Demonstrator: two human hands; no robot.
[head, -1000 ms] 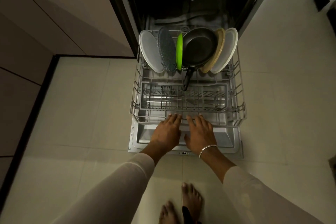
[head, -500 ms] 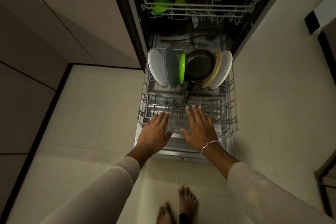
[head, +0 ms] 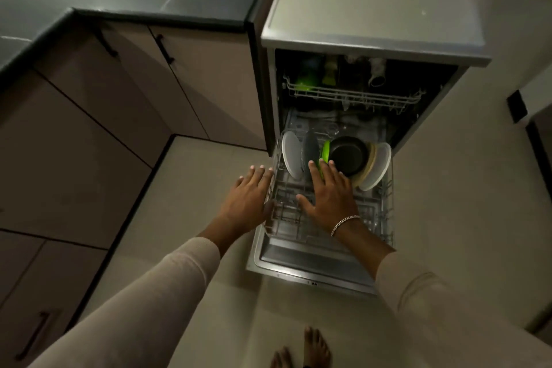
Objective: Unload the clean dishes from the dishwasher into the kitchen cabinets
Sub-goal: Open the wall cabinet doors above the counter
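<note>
Seemingly about to pick a dish: the right hand [head: 328, 197], fingers straight and apart, hovers over the lower rack [head: 385, 209], near the green plate [head: 325, 151] and pan [head: 349, 155] standing at its back. The left hand [head: 248, 197], likewise spread, holds nothing. Next, likely: pinching a rim.

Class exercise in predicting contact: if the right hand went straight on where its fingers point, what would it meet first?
Probably the green plate, right ahead of the right hand in the lower rack; depth is unclear.
</note>
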